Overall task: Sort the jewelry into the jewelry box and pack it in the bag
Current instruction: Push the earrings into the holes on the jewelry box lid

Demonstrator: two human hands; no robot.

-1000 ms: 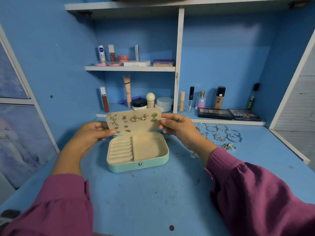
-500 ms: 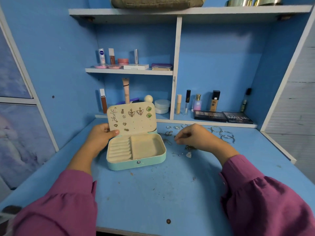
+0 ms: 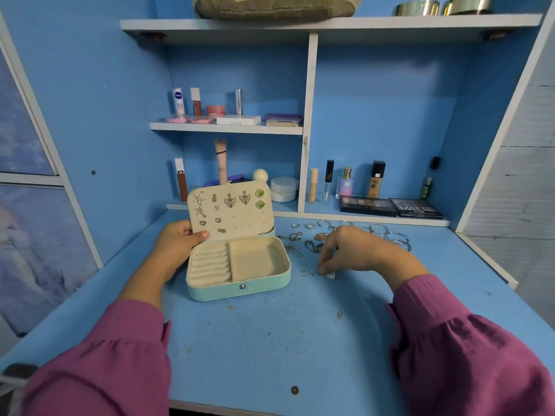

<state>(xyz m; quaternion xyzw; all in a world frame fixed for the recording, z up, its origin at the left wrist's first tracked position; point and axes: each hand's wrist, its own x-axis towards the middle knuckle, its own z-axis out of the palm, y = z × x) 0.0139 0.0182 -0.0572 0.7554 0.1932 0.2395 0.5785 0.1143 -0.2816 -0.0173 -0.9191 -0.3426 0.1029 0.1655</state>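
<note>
Right hand (image 3: 354, 250) dropped, fingers pinching earring (image 3: 330, 275); left hand (image 3: 177, 241) grips lid (image 3: 231, 210).

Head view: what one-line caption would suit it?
Left hand holds the open jewelry box lid; right hand reaches a small earring.

"NIVEA" on tube (image 3: 178, 102); "MATTE" on palette (image 3: 416, 208).
</note>
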